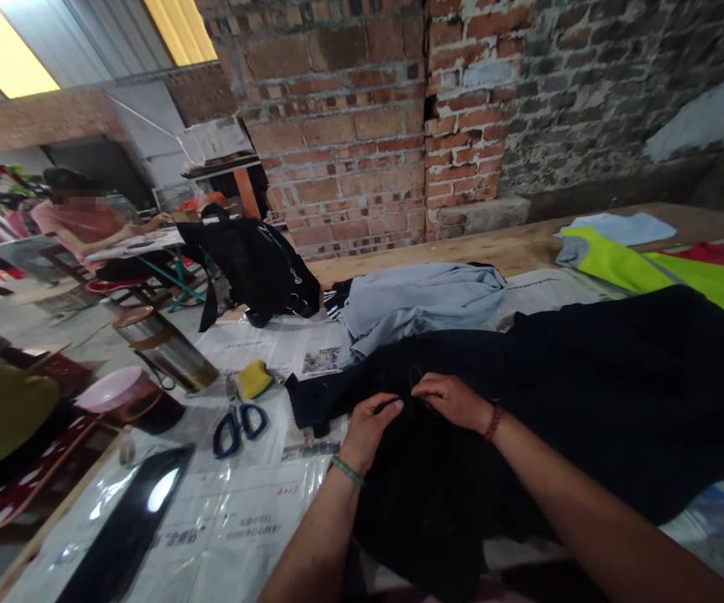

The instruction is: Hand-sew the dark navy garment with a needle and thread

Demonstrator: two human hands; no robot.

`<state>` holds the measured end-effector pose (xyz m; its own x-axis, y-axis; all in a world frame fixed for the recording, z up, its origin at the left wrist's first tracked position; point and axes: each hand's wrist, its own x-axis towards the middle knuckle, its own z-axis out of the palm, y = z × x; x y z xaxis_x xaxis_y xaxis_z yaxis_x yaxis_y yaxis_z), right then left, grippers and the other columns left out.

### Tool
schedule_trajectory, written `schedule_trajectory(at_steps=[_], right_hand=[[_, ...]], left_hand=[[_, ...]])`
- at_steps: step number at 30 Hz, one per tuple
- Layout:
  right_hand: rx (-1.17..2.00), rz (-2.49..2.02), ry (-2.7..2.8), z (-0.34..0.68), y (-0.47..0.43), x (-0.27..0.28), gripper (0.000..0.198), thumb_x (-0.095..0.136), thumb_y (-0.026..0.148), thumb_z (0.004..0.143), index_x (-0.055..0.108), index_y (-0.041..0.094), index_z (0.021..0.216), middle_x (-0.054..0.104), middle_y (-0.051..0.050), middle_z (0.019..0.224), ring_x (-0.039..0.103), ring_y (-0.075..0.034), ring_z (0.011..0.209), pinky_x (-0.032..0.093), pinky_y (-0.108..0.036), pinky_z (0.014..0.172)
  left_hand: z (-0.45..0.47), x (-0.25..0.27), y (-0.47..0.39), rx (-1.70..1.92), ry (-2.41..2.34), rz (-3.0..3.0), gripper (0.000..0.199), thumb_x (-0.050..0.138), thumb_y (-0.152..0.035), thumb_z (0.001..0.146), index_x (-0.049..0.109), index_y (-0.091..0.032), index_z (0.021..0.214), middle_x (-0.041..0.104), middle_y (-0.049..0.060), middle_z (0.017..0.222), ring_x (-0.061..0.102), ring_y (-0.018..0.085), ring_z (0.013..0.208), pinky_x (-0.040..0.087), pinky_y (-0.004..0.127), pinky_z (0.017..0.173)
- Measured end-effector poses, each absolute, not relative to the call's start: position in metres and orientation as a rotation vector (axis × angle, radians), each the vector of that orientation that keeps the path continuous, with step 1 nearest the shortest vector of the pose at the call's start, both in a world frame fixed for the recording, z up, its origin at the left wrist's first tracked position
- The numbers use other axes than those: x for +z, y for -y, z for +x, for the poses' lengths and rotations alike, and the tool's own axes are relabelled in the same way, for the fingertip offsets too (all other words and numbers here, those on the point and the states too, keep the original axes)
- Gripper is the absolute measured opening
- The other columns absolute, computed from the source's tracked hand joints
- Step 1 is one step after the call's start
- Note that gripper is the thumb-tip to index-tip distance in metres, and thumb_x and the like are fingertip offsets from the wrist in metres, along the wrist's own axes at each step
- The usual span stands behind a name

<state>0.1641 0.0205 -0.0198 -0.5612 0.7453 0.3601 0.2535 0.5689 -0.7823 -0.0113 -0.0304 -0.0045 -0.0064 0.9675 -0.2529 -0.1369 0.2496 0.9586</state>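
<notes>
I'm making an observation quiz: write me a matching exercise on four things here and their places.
1. Dark spread cloth
2. Blue-handled metal scissors
3. Black fabric bag
4. Glossy black rectangular device

A. At the pale grey cloth's left end
B. At the picture's lower left
C. Pinched by the left hand
D. Beside the yellow block

Pairs: 1-C; 2-D; 3-A; 4-B

2 bare forearms [312, 534] wear a green beaded bracelet [348, 471], left, and a reddish-brown bracelet [493, 423], right.
</notes>
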Motion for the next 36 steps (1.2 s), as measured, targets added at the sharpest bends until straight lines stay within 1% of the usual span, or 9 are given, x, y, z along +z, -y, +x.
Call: schedule_trajectory(at_steps=[10,15,19,28,36], right_hand=[[1.057,-0.799,2.091,0.1636,-0.0176,-0.0204,0.024,0.042,0.016,0.079,0.065,0.021,0.083,0.060,-0.002,0.078,0.056,-0.012,0.073,0.043,-0.023,0.068],[1.066,-0.859,2.080,0.1642,-0.0190,-0.0217,0.021,0.043,0.018,0.079,0.063,0.019,0.084,0.061,-0.002,0.078,0.055,-0.012,0.071,0.044,-0.023,0.067],[1.084,-0.880,2.072,0.1645,-0.0184,-0.0201,0.021,0.044,0.015,0.077,0.063,0.019,0.082,0.062,-0.002,0.079,0.056,-0.012,0.074,0.043,-0.023,0.069],[1.190,-0.837,2.038,0.1611,-0.0143,-0.0205,0.021,0.044,0.017,0.077,0.063,0.020,0.083,0.063,0.000,0.075,0.057,-0.012,0.070,0.044,-0.023,0.067],[1.150,-0.836,2.044,0.1598,-0.0123,-0.0213,0.020,0.044,0.020,0.078,0.063,0.019,0.082,0.062,0.000,0.073,0.057,-0.011,0.068,0.043,-0.022,0.065]], left_hand=[[-0.0101,-0.0057,0.0306,1.071,-1.255,0.967,0.025,0.070,-0.034,0.056,0.066,-0.016,0.072,0.063,-0.002,0.060,0.053,0.010,0.052,0.040,0.020,0.051],[-0.0107,-0.0054,0.0312,1.076,-1.235,0.959,0.022,0.070,-0.032,0.057,0.067,-0.016,0.072,0.063,-0.003,0.060,0.052,0.009,0.052,0.039,0.019,0.052],[-0.0110,-0.0059,0.0310,1.078,-1.228,0.943,0.022,0.070,-0.032,0.057,0.066,-0.016,0.072,0.063,-0.003,0.060,0.052,0.009,0.052,0.039,0.020,0.052],[-0.0089,-0.0079,0.0302,1.065,-1.238,1.021,0.024,0.069,-0.034,0.058,0.066,-0.015,0.072,0.063,-0.001,0.062,0.053,0.011,0.053,0.039,0.021,0.053],[-0.0067,-0.0087,0.0305,1.067,-1.278,1.065,0.022,0.067,-0.034,0.059,0.063,-0.016,0.070,0.058,-0.003,0.056,0.046,0.008,0.049,0.035,0.019,0.048]])
